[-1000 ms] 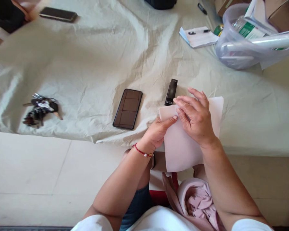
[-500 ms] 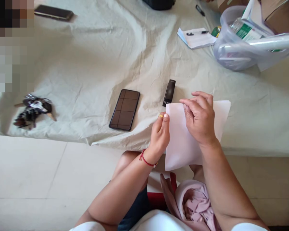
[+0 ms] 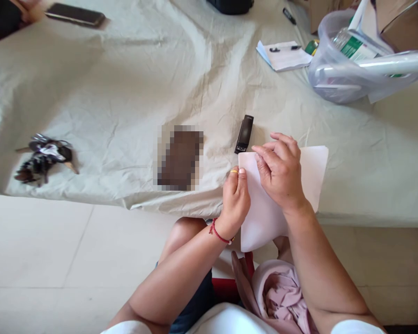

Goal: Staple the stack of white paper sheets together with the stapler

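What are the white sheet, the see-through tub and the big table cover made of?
The white sheet: probably paper, matte, thin and gently bending. The tub: plastic by its look, smooth and shiny, because things show through its cloudy wall. The table cover: maybe cloth, maybe thin plasticky sheeting; it's wrinkled with a soft sheen.

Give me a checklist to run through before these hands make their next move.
1. Left hand pinching the white rectangular paper near its left edge: ok.
2. Right hand gripping the paper: cannot tell; fingers hide any contact.
3. Paper wholly over the pale grey-green cloth: not ok; its near end extends past the cloth's edge.
4. Small black oblong stapler clear of both hands: ok.
5. Sheet count: cannot tell.
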`<act>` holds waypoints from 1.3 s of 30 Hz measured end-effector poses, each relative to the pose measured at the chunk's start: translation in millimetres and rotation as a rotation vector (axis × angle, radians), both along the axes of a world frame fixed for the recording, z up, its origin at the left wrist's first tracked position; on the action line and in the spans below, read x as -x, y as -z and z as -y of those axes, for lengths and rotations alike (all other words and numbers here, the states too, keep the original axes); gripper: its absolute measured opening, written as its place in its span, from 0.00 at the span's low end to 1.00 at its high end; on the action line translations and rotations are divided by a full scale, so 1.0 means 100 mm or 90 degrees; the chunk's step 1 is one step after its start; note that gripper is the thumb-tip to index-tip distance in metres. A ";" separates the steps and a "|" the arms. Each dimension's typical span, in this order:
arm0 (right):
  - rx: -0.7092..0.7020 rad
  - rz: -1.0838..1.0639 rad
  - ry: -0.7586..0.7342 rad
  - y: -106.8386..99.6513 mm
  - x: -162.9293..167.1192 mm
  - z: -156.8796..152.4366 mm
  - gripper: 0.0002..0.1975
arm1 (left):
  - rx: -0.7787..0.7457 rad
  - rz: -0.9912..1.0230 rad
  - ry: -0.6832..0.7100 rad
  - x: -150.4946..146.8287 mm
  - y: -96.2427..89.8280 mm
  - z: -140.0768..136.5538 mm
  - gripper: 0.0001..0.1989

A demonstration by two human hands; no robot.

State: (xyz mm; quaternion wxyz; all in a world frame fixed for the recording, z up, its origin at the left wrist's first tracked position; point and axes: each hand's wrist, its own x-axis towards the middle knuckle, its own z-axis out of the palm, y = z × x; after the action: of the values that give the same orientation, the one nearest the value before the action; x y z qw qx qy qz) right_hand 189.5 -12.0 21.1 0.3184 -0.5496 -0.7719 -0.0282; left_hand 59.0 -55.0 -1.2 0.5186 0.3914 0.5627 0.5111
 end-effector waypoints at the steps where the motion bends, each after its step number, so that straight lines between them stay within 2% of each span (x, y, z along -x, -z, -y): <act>1: 0.009 0.002 0.001 0.00 0.01 0.00 0.15 | 0.000 0.010 0.002 0.00 -0.01 -0.01 0.16; 8: 0.032 0.023 -0.022 0.05 0.04 -0.04 0.16 | 0.015 0.030 0.023 0.01 0.00 -0.06 0.18; 14: 0.022 0.023 -0.058 0.09 0.08 -0.04 0.18 | -0.027 0.012 0.008 -0.03 0.00 -0.05 0.19; 20: 0.048 0.013 -0.042 0.03 -0.10 -0.15 0.18 | 0.026 -0.011 0.018 0.04 -0.07 -0.15 0.19; 22: 0.097 0.021 -0.030 -0.01 -0.20 -0.24 0.18 | 0.054 -0.002 0.029 0.10 -0.11 -0.20 0.19; 25: 0.244 0.021 -0.044 -0.06 -0.30 -0.40 0.15 | 0.111 0.042 0.072 0.17 -0.14 -0.27 0.18; 28: 0.375 -0.007 -0.038 -0.08 -0.27 -0.53 0.13 | 0.183 0.110 0.092 0.21 -0.14 -0.32 0.16; 31: 0.468 -0.004 -0.006 -0.08 -0.19 -0.60 0.13 | 0.224 0.176 0.097 0.23 -0.14 -0.37 0.09; 33: 0.502 0.007 0.013 -0.09 -0.14 -0.63 0.13 | 0.231 0.191 0.090 0.24 -0.15 -0.40 0.07; 36: 0.517 0.028 0.039 -0.11 -0.09 -0.68 0.12 | 0.239 0.160 0.087 0.27 -0.19 -0.43 0.08; 39: 0.511 0.052 0.066 -0.13 -0.06 -0.72 0.12 | 0.208 0.036 0.091 0.32 -0.24 -0.45 0.12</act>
State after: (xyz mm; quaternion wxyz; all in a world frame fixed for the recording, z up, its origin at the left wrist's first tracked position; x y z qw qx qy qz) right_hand 195.1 60.3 34.5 0.0456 -0.6666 -0.7050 0.2377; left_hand 27.1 -10.2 22.5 0.6258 0.3263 0.5942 0.3859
